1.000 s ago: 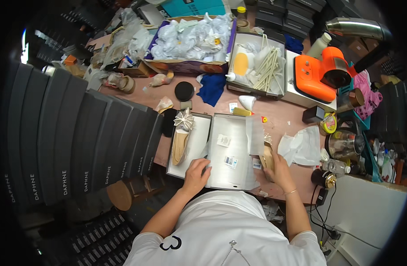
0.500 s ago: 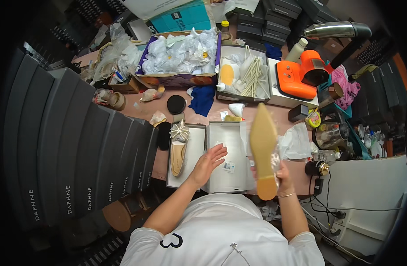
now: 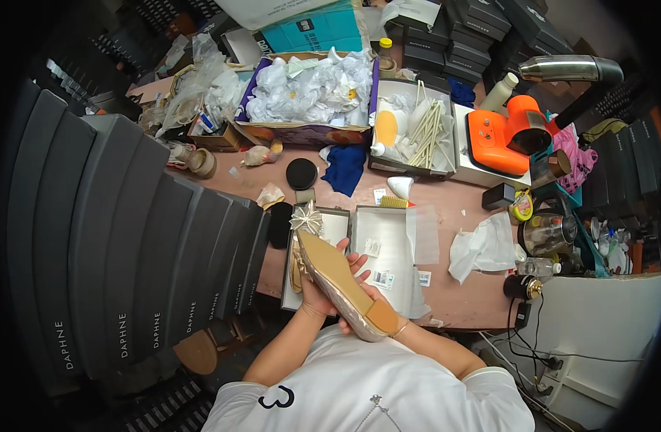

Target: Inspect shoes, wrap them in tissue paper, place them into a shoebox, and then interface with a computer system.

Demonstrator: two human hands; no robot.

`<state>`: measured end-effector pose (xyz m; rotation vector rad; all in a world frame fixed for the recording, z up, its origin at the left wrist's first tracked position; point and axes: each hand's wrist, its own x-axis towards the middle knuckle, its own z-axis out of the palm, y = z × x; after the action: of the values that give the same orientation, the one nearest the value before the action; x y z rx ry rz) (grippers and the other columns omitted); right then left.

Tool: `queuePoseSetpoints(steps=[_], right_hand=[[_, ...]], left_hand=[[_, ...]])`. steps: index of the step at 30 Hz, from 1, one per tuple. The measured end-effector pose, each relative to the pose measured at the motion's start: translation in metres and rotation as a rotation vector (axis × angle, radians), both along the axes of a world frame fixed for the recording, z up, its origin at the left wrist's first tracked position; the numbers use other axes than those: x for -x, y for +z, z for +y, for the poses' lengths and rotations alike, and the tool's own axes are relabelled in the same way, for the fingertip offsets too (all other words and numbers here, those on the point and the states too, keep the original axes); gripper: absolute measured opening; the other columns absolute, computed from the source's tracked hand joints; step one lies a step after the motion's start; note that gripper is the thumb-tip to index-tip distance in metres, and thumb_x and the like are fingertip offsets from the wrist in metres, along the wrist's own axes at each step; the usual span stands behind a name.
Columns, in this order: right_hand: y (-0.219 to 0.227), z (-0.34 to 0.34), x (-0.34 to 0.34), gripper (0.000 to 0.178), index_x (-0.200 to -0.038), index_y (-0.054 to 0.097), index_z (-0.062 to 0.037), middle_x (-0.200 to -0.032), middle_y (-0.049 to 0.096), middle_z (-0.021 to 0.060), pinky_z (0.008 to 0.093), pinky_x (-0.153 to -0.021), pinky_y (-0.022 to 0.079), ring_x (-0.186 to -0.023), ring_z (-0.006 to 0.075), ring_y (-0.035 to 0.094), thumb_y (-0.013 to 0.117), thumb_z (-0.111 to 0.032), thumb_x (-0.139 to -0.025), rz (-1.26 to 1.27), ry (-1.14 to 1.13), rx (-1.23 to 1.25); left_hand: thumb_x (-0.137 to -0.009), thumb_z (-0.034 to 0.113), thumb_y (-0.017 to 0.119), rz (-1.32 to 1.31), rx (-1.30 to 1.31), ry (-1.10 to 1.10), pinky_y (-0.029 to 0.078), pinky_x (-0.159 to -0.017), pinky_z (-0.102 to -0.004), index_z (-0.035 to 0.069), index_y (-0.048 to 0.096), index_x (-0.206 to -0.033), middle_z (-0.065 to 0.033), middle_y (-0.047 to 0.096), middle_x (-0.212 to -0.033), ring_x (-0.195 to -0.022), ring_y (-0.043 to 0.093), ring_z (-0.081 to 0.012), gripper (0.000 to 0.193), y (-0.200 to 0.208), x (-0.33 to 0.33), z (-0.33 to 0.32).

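Tan sole upward, a pale-gold pointed flat shoe (image 3: 338, 277) is held above the near side of the worktop (image 3: 460, 299), its toe aimed towards 11 o'clock and its low heel towards 5 o'clock. Handling and looking over this shoe seems to be the step in hand; the next move, I judge, calls for a steady two-handed hold while it is turned, with care not to knock the box. The left hand (image 3: 317, 299) lies behind the shoe's middle, fingers partly spread and showing past its 2 o'clock edge; whether it clasps or merely backs the shoe I cannot tell. The right hand (image 3: 376, 294) wraps the heel end from behind, its fingers curled round the side. At 11 o'clock from the held shoe, a beige shoe with a silvery bow (image 3: 307, 218) lies in the white-lined left half of a dark-grey cardboard shoebox (image 3: 338, 225), partly covered from view. The white right half (image 3: 399, 245) sits at 2 o'clock, holding small white printed packets (image 3: 383, 279). Crumpled white tissue paper (image 3: 482, 248) lies farther off, between 2 and 3 o'clock.
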<state>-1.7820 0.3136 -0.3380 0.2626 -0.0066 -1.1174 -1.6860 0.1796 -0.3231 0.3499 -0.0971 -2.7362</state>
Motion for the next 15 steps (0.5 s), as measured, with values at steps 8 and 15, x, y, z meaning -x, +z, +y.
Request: queuePoseSetpoints(steps=[8, 15], right_hand=[[0.026, 0.017, 0.037, 0.06, -0.14, 0.03, -0.0002, -0.131, 0.046, 0.014, 0.0312, -0.098, 0.04, -0.112, 0.0189, 0.051, 0.044, -0.039, -0.097, 0.856, 0.005, 0.075], [0.013, 0.032, 0.006, 0.06, -0.145, 0.023, -0.0079, -0.132, 0.044, 0.0084, 0.0296, -0.096, 0.04, -0.117, 0.0134, 0.045, 0.053, -0.021, -0.094, 0.979, 0.074, -0.011]], left_hand=[[-0.083, 0.074, 0.036, -0.605, 0.052, 0.257, 0.044, -0.091, -0.0438, 0.002, 0.046, -0.123, -0.0149, 0.058, -0.106, -0.101, 0.056, -0.0271, 0.084, -0.005, -0.037, 0.011], [-0.091, 0.013, 0.059, -0.604, 0.539, 0.201, 0.046, -0.091, -0.0334, 0.005, 0.036, -0.132, -0.0103, 0.051, -0.121, -0.11, 0.053, -0.0192, 0.048, 0.025, -0.029, 0.058]])
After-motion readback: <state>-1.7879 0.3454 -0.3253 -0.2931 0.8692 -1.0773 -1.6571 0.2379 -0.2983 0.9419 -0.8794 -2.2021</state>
